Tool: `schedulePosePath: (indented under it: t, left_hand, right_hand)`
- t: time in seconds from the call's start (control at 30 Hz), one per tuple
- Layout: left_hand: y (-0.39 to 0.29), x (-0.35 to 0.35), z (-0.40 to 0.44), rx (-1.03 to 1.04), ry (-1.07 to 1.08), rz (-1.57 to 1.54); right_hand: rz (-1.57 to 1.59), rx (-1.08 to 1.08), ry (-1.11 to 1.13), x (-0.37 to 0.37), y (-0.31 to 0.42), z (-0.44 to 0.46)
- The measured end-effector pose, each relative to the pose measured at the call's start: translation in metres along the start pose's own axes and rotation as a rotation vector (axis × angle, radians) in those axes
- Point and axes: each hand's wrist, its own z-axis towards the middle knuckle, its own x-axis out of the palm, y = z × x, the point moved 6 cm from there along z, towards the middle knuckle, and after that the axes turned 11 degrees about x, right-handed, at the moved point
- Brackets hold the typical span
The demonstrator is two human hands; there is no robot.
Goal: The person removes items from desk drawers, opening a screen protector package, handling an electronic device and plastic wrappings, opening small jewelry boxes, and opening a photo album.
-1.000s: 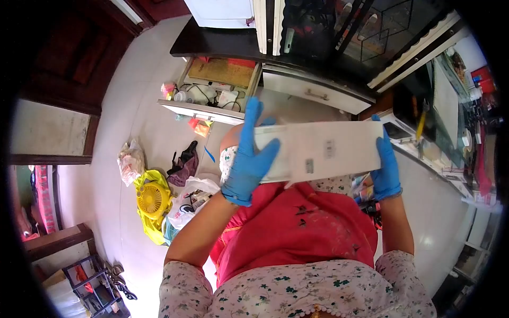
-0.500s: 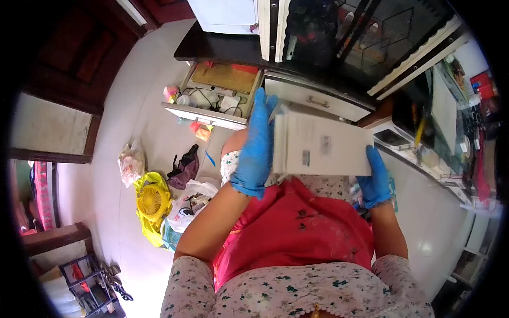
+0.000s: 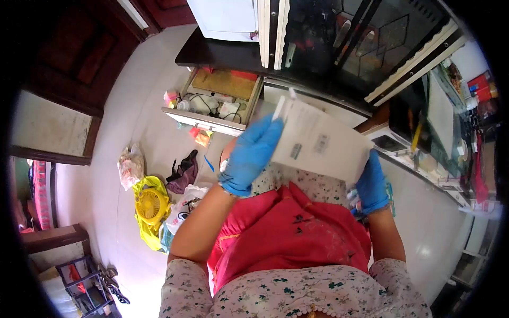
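A flat white box (image 3: 323, 139) with small printed labels and a barcode is held up over my lap, tilted and slightly blurred. My left hand (image 3: 252, 155), in a blue glove, is closed on the box's left edge. At the lower right corner my right hand (image 3: 373, 183), also gloved in blue, grips the box, its fingers partly hidden behind it. Beyond my left hand, an open drawer (image 3: 204, 123) holds cables, white adapter-like pieces and a brown board (image 3: 222, 85).
On the floor to the left lie a yellow fan (image 3: 152, 204), a plastic bag (image 3: 131, 167), a dark purple cloth item (image 3: 183, 174) and a white bag (image 3: 188, 204). A dark glass-fronted cabinet (image 3: 366, 42) stands ahead. A black rack (image 3: 87, 281) is at the lower left.
My left hand has gone from flat and upright beside the box to closed around its left edge. The box has tilted, its right side dropping lower.
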Motion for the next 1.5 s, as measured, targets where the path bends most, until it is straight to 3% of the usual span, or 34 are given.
schedulePosePath:
  t: [0.03, 0.07, 0.1, 0.13, 0.17, 0.2, 0.23, 0.27, 0.33, 0.4, 0.47, 0.5, 0.53, 0.6, 0.63, 0.73, 0.8, 0.87, 0.93, 1.07, 1.13, 1.27, 1.43, 1.5]
  left_hand:
    - [-0.01, 0.0, 0.005, -0.005, 0.071, -0.082]
    - [-0.025, -0.003, 0.009, 0.001, 0.079, -0.083]
    - [-0.042, 0.006, 0.012, -0.003, 0.246, -0.116]
    - [-0.057, 0.018, 0.014, -0.009, 0.414, -0.15]
    - [-0.068, 0.027, 0.018, -0.007, 0.43, -0.154]
    - [-0.077, 0.042, 0.019, 0.036, 0.585, 0.028]
    - [-0.081, 0.057, 0.019, 0.087, 0.737, 0.214]
    - [-0.08, 0.066, 0.019, 0.099, 0.755, 0.209]
    - [-0.079, 0.081, 0.019, 0.251, 0.76, 0.24]
    - [-0.073, 0.076, 0.022, 0.237, 0.75, 0.173]
    - [-0.045, 0.061, 0.023, -0.142, 0.535, -0.514]
    - [-0.042, 0.057, 0.018, -0.149, 0.478, -0.526]
    - [-0.035, 0.061, 0.006, -0.156, 0.481, -0.524]
    - [-0.012, 0.053, -0.009, 0.037, 0.228, -0.369]
    - [-0.009, 0.053, -0.011, 0.167, 0.267, -0.319]
    - [-0.005, 0.057, -0.016, 0.089, 0.089, -0.427]
    - [0.005, 0.056, -0.019, 0.144, 0.112, -0.358]
    - [0.014, 0.055, -0.027, 0.188, 0.141, -0.284]
    - [-0.002, 0.057, -0.033, 0.464, 0.164, -0.164]
    - [-0.007, 0.064, -0.033, 0.398, 0.146, -0.193]
    - [-0.007, 0.064, -0.031, 0.493, 0.246, -0.055]
    - [-0.009, 0.067, -0.027, 0.486, 0.298, 0.005]
    - [-0.03, 0.074, -0.026, 0.758, 0.347, 0.324]
    - [-0.029, 0.074, -0.024, 0.761, 0.329, 0.26]
  right_hand:
    - [0.001, -0.008, 0.001, 0.002, 0.012, 0.0]
    - [-0.271, -0.132, 0.024, 0.012, 0.035, -0.006]
    - [-0.542, -0.257, 0.043, 0.025, 0.056, -0.013]
    - [-0.648, -0.318, 0.053, 0.043, 0.067, -0.021]
    - [-0.72, -0.391, 0.187, 0.07, 0.074, -0.032]
    - [-0.792, -0.464, 0.316, 0.094, 0.077, -0.045]
    - [-0.793, -0.477, 0.297, 0.108, 0.076, -0.055]
    - [-0.767, -0.471, 0.344, 0.124, 0.072, -0.064]
    - [-0.683, -0.449, 0.379, 0.138, 0.066, -0.076]
    - [-0.644, -0.593, 0.32, 0.13, 0.066, -0.074]
    - [-0.578, -0.624, 0.272, 0.122, 0.063, -0.07]
    - [-0.515, -0.645, 0.228, 0.116, 0.063, -0.07]
    - [-0.511, -0.643, 0.222, 0.112, 0.062, -0.07]
    - [-0.63, -0.662, 0.104, 0.105, 0.059, -0.069]
    - [-0.627, -0.657, 0.104, 0.103, 0.057, -0.068]
    - [-0.686, -0.699, 0.105, 0.099, 0.056, -0.065]
    - [-0.813, -0.794, 0.057, 0.094, 0.056, -0.064]
    - [-0.792, -0.758, 0.064, 0.09, 0.059, -0.064]
    - [-0.772, -0.725, 0.06, 0.081, 0.063, -0.061]
    - [-0.841, -0.784, 0.074, 0.074, 0.071, -0.064]
    - [-0.909, -0.778, 0.049, 0.073, 0.074, -0.067]
    - [-0.991, -0.789, 0.086, 0.072, 0.075, -0.07]
    - [-0.981, -0.858, 0.033, 0.063, 0.071, -0.067]
    - [-0.903, -0.852, -0.006, 0.063, 0.072, -0.067]
